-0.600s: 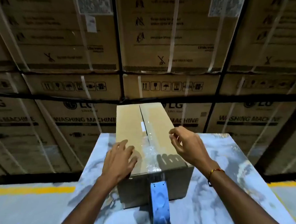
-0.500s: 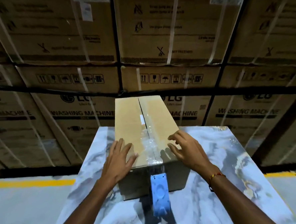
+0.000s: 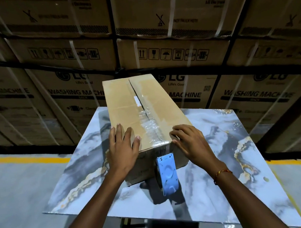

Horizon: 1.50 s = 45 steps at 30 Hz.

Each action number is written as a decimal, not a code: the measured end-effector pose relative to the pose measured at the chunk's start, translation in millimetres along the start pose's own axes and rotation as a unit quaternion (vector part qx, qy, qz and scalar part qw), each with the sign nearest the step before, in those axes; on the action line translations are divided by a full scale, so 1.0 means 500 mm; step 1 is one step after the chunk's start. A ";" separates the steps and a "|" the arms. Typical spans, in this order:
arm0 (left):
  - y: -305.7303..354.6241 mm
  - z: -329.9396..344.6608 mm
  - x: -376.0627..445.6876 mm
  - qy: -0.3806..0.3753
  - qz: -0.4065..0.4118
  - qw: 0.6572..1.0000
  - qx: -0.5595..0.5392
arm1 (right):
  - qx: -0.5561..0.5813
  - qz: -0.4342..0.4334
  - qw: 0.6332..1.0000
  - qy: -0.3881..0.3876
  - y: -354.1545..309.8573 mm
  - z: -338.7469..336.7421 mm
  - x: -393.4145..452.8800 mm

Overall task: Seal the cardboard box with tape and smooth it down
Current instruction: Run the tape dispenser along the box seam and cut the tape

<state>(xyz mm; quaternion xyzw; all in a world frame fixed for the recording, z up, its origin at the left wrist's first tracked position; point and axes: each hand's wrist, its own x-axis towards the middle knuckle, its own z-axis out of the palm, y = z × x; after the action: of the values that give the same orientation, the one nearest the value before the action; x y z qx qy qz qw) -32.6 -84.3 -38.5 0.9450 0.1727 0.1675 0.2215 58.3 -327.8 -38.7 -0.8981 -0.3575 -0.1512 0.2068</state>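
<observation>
A long brown cardboard box (image 3: 126, 104) lies on the marble-patterned table (image 3: 227, 144), its top flaps closed along a centre seam. Wrinkled clear tape (image 3: 149, 128) covers the near part of the seam and runs over the front edge. A blue tape dispenser (image 3: 167, 176) hangs against the box's front face, still joined to the tape. My left hand (image 3: 123, 149) lies flat on the near left corner of the box, fingers spread. My right hand (image 3: 192, 143) rests with curled fingers on the near right corner.
Stacked washing machine cartons (image 3: 177, 41) with white straps fill the wall behind the table. A yellow floor line (image 3: 25, 159) runs left and right of the table. The table's near edge (image 3: 170, 216) is close below my forearms.
Both hands have come down onto the box's near corners; the right hand was raised above the lid before. The view has shifted closer and slightly left.
</observation>
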 end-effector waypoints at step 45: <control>0.034 0.022 -0.003 0.012 0.269 0.931 0.246 | 0.043 0.182 0.976 0.112 -0.156 0.186 -0.295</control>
<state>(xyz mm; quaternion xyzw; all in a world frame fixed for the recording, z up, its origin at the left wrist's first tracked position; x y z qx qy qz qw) -25.4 -103.3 -40.3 0.9789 -0.0496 0.1845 -0.0729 -88.4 -317.3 -160.7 -0.9158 -0.1692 -0.1951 0.3076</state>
